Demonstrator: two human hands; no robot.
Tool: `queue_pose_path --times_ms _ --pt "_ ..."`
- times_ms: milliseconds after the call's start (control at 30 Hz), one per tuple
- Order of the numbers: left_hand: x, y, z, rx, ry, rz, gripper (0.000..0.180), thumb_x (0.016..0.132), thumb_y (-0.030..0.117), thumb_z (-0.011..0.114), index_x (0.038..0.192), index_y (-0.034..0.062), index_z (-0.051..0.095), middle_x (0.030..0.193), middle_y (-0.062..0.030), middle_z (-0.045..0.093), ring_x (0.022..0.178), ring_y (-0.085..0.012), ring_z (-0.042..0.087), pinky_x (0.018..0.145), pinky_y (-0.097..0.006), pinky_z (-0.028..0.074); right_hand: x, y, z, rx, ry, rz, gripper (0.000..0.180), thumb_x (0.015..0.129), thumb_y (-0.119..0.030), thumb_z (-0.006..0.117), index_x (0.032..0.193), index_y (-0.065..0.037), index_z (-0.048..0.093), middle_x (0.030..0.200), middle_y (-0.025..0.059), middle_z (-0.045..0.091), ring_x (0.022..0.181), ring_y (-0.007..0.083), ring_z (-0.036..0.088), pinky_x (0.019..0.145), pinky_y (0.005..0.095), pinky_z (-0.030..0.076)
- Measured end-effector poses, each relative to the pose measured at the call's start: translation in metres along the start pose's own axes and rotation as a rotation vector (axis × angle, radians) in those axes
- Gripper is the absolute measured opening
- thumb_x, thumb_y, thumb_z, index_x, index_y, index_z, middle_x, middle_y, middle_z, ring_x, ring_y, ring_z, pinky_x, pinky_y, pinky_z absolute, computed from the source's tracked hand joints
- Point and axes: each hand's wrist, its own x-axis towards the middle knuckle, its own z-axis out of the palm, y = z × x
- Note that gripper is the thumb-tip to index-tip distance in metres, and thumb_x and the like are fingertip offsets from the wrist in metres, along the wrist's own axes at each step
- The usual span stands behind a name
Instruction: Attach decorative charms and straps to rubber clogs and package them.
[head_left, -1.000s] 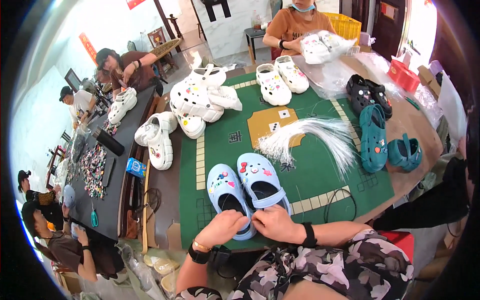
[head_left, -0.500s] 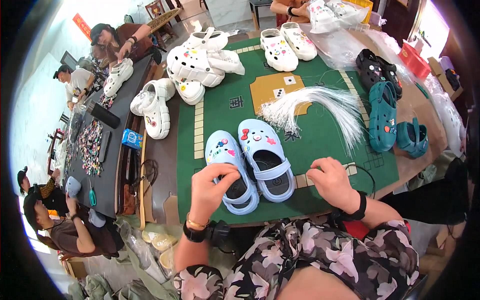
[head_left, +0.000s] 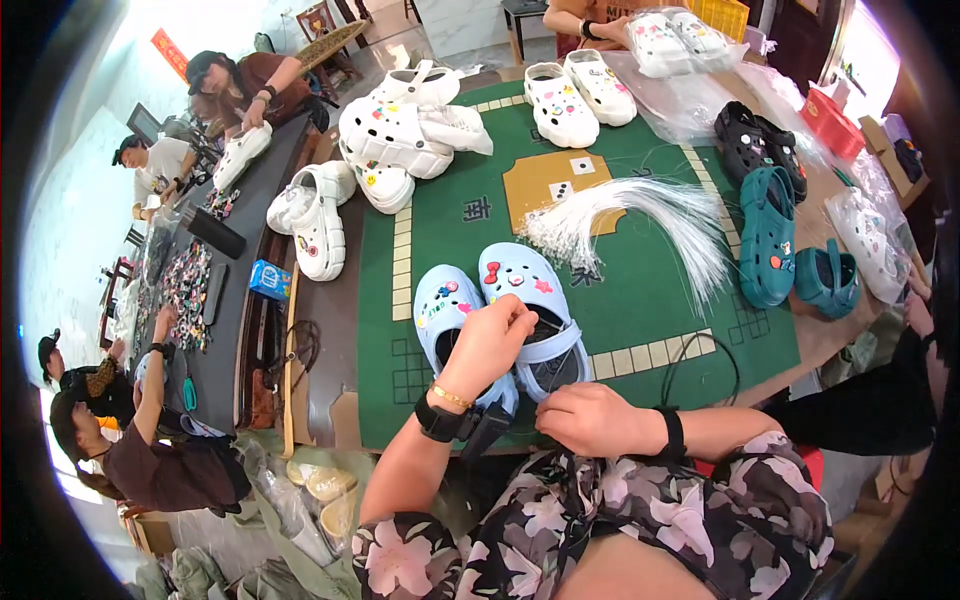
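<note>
Two light blue clogs with coloured charms lie side by side at the near edge of a green mat (head_left: pixel 640 320): a left clog (head_left: pixel 440 300) and a right clog (head_left: pixel 520 275). My left hand (head_left: pixel 490 345) reaches across the left clog, and its fingertips pinch the rim of the right clog's opening, by the heel strap. My right hand (head_left: pixel 595 420) rests curled at the table's near edge, just below the right clog's heel. What it holds, if anything, is hidden. Both wrists wear black bands.
A bundle of white plastic strands (head_left: pixel 640 215) lies behind the clogs. Teal clogs (head_left: pixel 768 235) and black clogs (head_left: pixel 750 140) sit to the right, and white clogs (head_left: pixel 400 130) are piled at the back left. Other people work at a dark table with charms (head_left: pixel 185 285) on the left.
My left hand moved from the left clog across to the right clog's opening. My right hand drew in from the right to just below that clog's heel.
</note>
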Motion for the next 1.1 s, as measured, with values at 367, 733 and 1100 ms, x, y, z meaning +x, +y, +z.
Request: queue_pose_path --times_ms 367,733,1100 --pt "-0.005 0.021 -0.001 0.278 0.304 0.579 0.012 0.088 0.011 0.063 0.087 0.0000 0.061 0.096 -0.0175 0.063 0.084 -0.0360 0.061 0.070 -0.041 0.049 0.002 0.000 -0.003 -0.006 0.048 0.019 0.011 0.074 -0.009 0.068 0.083 -0.007 0.062 0.084 0.0052 0.061 0.074 0.0241 0.061 0.065 0.0356 0.049" --pt "0.000 0.017 0.005 0.167 0.114 0.109 0.018 0.089 0.016 0.063 0.083 -0.0007 0.061 0.070 -0.0192 0.064 0.066 -0.0395 0.062 0.058 -0.044 0.047 -0.005 0.014 -0.001 -0.169 0.125 0.025 0.011 0.069 -0.008 0.066 0.080 -0.007 0.063 0.088 0.0045 0.063 0.080 0.0225 0.061 0.069 0.0346 0.047" --pt "0.003 0.006 0.011 0.124 0.016 0.047 0.021 0.091 0.021 0.060 0.086 0.0008 0.062 0.075 -0.0216 0.065 0.071 -0.0410 0.063 0.060 -0.045 0.049 -0.009 0.016 0.003 -0.198 0.139 0.029 0.012 0.070 -0.008 0.065 0.082 -0.006 0.064 0.092 0.0057 0.063 0.085 0.0228 0.062 0.073 0.0343 0.048"
